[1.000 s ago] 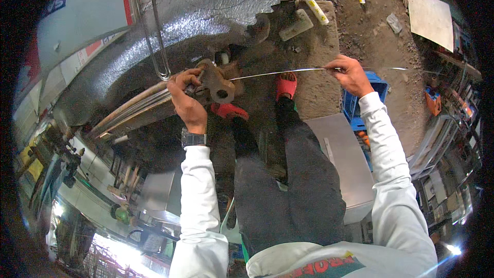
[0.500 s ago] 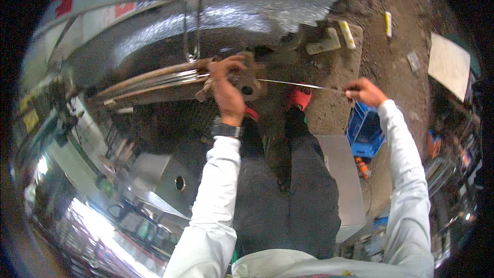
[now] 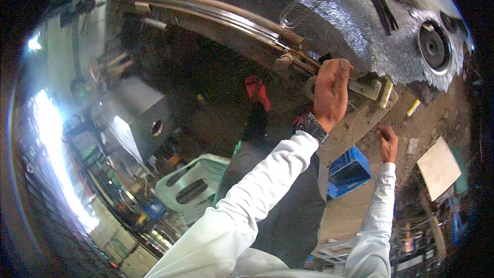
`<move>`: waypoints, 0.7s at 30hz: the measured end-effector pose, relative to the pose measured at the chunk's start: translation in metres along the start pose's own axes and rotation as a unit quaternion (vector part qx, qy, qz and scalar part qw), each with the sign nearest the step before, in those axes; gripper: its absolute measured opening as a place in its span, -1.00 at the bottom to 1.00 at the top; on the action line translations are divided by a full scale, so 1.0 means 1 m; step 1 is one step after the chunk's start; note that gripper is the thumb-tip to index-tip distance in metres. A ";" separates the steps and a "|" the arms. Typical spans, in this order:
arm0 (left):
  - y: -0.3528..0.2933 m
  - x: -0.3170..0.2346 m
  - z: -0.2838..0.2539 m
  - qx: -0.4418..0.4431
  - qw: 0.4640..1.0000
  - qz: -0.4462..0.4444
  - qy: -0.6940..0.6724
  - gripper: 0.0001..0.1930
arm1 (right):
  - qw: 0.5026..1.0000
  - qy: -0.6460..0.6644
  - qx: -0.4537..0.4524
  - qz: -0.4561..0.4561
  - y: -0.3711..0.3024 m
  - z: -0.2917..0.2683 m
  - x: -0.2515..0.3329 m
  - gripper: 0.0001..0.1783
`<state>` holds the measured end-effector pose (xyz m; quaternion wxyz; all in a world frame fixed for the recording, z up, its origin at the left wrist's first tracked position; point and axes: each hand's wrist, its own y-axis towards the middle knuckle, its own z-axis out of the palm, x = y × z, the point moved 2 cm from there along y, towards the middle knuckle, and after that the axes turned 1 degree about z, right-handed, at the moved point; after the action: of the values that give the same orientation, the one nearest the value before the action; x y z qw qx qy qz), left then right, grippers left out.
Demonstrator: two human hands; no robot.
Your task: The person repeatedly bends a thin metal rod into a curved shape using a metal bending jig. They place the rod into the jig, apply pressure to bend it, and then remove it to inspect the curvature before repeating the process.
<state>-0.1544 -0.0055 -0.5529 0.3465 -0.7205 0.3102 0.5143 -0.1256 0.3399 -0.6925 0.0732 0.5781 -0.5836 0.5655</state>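
Note:
My left hand (image 3: 332, 92), with a dark watch (image 3: 311, 126) at its wrist, is closed at the right end of long metal rods (image 3: 242, 23). Its fingers are pressed together and point away from me; what they grip is hidden beneath them. Beside the rods runs a brown pipe-like bar (image 3: 216, 4). My right hand (image 3: 387, 143) is lower and further right, over the dirt ground, its fingers curled closed. Whatever it may hold cannot be made out. A blue crate (image 3: 351, 172) stands just left of my right forearm.
Shiny grey crumpled material (image 3: 355, 31) spreads at the far side, with a round dark-centred part (image 3: 435, 46) on it. A pale green chair (image 3: 193, 183) stands at left. A beige board (image 3: 439, 169) lies at right. A red shoe (image 3: 257, 92) shows below the rods.
The view has swung, so the rods now slant down to the right. The thin metal strip stretched between my hands no longer shows. My right hand is nearer my left and lower.

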 end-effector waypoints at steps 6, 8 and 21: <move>-0.049 0.035 -0.028 -0.157 0.987 0.015 0.043 -0.55 | 0.987 -0.036 0.141 0.065 0.016 0.012 0.044 -0.67; -0.074 0.061 -0.042 -0.216 0.973 -0.065 0.046 -0.60 | 0.993 -0.085 0.085 0.016 0.030 0.018 0.032 -0.65; 0.030 0.114 -0.140 -0.152 0.930 0.064 0.329 -0.33 | 0.989 -0.122 0.077 0.006 0.052 0.076 0.094 -0.46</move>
<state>-0.0729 -0.1477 -0.6350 0.0779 -0.8721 0.3701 0.3104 -0.1517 0.2120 -0.6792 -0.0473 0.6433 -0.5464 0.5342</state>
